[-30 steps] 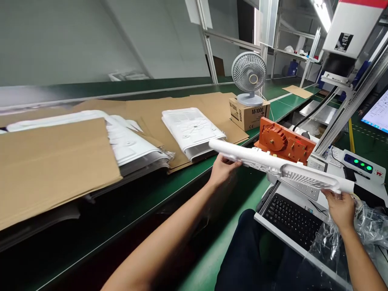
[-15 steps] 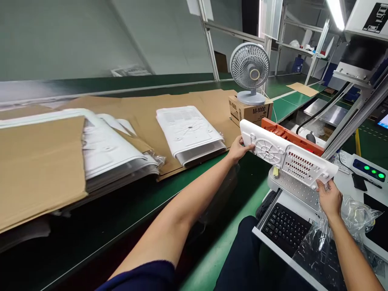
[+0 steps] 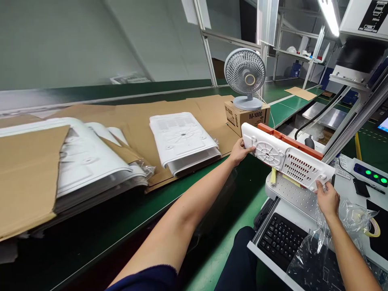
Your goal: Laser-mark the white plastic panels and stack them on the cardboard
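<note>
Between my hands is a white plastic panel (image 3: 277, 155) with a round ribbed pattern and a grille of slots. My left hand (image 3: 240, 152) grips its left end, thumb on the front face. At the lower right corner, my right hand (image 3: 327, 199) pinches the panel. Right behind it stands an orange-red fixture (image 3: 294, 143), partly covered by the panel. Below lies a perforated grey plate (image 3: 298, 194), with a bit of yellow tape (image 3: 273, 176) hanging near its top edge. Whether the panel touches the fixture is hidden from this side.
Folded white panels (image 3: 184, 139) lie on cardboard (image 3: 133, 117) at left, beside another stack (image 3: 93, 161). A fan (image 3: 245, 74) stands on a carton (image 3: 247, 117). A keyboard (image 3: 280, 238) sits in a drawer under clear plastic film (image 3: 312, 254). Tape (image 3: 375, 227) lies at right.
My view has shifted slightly, so the bench items sit further left and lower. The panel has lowered slightly relative to the orange-red fixture; both hands keep their grip.
</note>
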`<state>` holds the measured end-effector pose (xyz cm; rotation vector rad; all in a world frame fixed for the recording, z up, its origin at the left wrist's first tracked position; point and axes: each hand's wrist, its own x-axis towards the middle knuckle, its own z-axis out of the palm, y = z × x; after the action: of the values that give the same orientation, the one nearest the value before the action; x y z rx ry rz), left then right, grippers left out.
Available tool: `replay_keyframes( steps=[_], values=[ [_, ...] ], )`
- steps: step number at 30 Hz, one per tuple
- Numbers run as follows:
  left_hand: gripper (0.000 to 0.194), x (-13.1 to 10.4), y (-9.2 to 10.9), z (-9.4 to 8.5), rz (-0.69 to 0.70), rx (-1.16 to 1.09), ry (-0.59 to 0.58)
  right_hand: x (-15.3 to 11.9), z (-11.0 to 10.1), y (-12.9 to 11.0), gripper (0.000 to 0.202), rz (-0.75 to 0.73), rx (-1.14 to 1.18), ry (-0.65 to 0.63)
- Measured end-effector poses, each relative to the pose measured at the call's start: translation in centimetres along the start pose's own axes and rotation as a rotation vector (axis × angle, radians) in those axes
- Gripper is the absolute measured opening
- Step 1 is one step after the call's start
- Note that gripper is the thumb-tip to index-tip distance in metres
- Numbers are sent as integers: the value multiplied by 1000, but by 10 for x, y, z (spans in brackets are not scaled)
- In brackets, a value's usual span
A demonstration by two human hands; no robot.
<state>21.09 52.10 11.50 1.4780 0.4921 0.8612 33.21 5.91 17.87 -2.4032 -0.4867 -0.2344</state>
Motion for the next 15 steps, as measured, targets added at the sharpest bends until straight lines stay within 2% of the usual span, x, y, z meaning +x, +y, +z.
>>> replay_keyframes(
  steps=[7,15],
  values=[
    [97,16,-8,12,28,19,2,21,7,1,69,12,11,-23],
    [98,29,-7,15,46,92,25,30,14,11,56,4,-61,-33]
  ],
)
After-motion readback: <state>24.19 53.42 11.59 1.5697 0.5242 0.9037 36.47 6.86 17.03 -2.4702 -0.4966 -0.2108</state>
